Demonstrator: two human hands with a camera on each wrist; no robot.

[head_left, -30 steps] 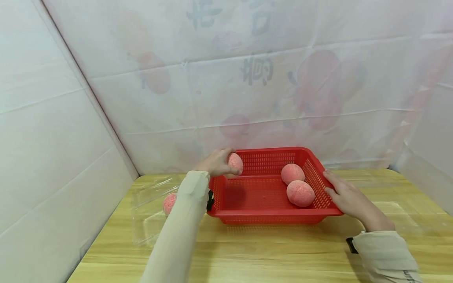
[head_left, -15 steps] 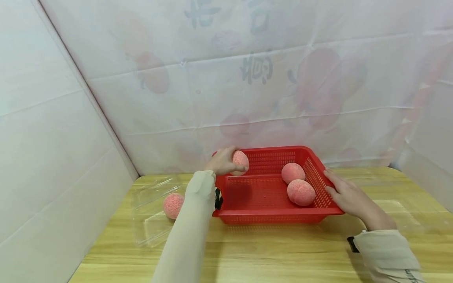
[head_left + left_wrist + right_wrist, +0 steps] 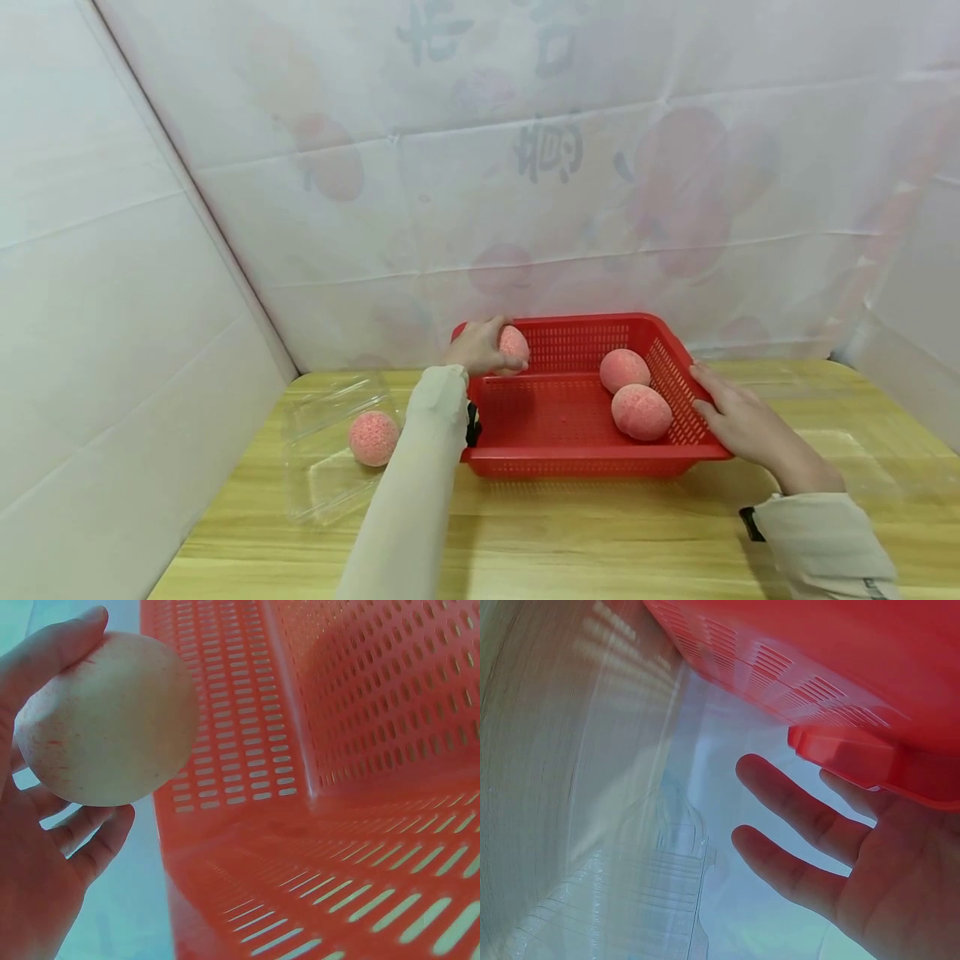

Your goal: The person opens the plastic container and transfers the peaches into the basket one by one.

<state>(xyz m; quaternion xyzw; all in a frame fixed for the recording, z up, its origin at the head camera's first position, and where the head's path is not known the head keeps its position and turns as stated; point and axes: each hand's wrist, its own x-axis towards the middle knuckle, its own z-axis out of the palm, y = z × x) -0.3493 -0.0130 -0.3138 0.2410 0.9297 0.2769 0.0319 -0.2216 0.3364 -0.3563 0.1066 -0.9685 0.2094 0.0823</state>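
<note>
My left hand (image 3: 483, 346) grips a pink peach (image 3: 513, 348) over the back left corner of a red perforated basket (image 3: 558, 452). In the left wrist view the peach (image 3: 124, 727) shows a pale cream side, with the thumb on top and fingers beneath. Two more peaches, an upper one (image 3: 624, 370) and a lower one (image 3: 642, 412), lie together at the basket's right end. My right hand (image 3: 742, 421) rests against the basket's right rim. In the right wrist view, two of its fingers (image 3: 802, 810) extend fairly straight below the rim.
Another peach (image 3: 373, 438) sits in a clear plastic tray (image 3: 315, 487) left of the basket. More clear plastic (image 3: 840, 450) lies to the right on the wooden table (image 3: 570, 542). A white printed sheet (image 3: 420, 208) hangs behind, and a white wall stands left.
My left hand has shifted to the right with the peach, over the basket's back left corner. The peach in the tray is now fully uncovered by the sleeve. The right hand has stayed put.
</note>
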